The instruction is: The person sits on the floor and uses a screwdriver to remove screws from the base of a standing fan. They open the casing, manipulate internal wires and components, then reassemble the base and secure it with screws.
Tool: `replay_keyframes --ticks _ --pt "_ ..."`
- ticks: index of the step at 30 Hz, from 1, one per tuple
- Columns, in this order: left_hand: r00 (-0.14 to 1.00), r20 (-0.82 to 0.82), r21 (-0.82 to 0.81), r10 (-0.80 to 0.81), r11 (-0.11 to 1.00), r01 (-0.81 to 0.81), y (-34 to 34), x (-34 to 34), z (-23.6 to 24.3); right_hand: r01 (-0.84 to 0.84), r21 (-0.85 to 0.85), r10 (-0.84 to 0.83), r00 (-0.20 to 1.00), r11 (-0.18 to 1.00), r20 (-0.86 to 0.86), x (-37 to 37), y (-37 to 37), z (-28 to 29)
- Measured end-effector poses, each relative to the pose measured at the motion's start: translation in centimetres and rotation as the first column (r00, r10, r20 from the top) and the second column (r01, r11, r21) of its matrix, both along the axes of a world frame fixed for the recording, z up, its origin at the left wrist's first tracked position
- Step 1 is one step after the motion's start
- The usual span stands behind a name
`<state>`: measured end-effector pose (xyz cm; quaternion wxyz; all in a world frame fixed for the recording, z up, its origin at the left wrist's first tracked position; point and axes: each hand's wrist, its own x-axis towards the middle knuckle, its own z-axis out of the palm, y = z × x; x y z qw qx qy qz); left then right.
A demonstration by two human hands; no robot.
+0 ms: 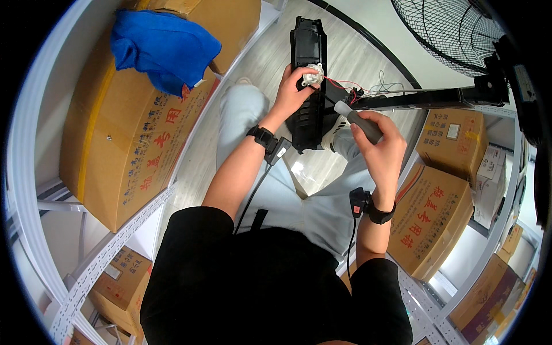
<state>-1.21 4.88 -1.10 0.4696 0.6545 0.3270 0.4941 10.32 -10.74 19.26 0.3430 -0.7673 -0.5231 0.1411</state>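
Observation:
My left hand [294, 91] is closed around a round white plastic part [314, 75] with small lugs on its rim. Red wires [338, 81] run from that part to the right. Behind and below it stretches a long black plastic housing [309, 43], with ribs or slots along its nearer half. In my right hand [384, 144] is a screwdriver [367, 126] with a grey handle and a paler collar. Its dark shaft points up and left toward the white part; whether the tip touches a screw is too small to tell.
A black post [414, 100] with loose thin wires near its end lies to the right, below a black wire-mesh fan guard [451, 34]. Cardboard boxes [132, 144] fill the left shelf, with a blue cloth [164, 49] on top. More boxes [431, 218] stand on the right shelf.

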Motion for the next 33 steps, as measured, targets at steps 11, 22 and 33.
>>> replay_keyframes --ticks 11,22,33 --pt "0.999 -0.033 0.04 -0.029 0.999 0.031 -0.4 -0.1 0.4 -0.019 -0.005 0.019 1.0 1.0 0.018 0.1 0.4 -0.1" --pt "0.997 -0.055 0.027 -0.05 0.998 0.051 -0.5 -0.2 0.4 -0.066 0.027 0.063 0.993 0.997 0.099 -0.1 1.0 0.2" --pt "0.998 -0.07 0.07 -0.002 0.998 0.007 -0.5 -0.2 0.5 0.043 -0.044 -0.036 0.988 0.998 0.152 -0.6 1.1 -0.1"
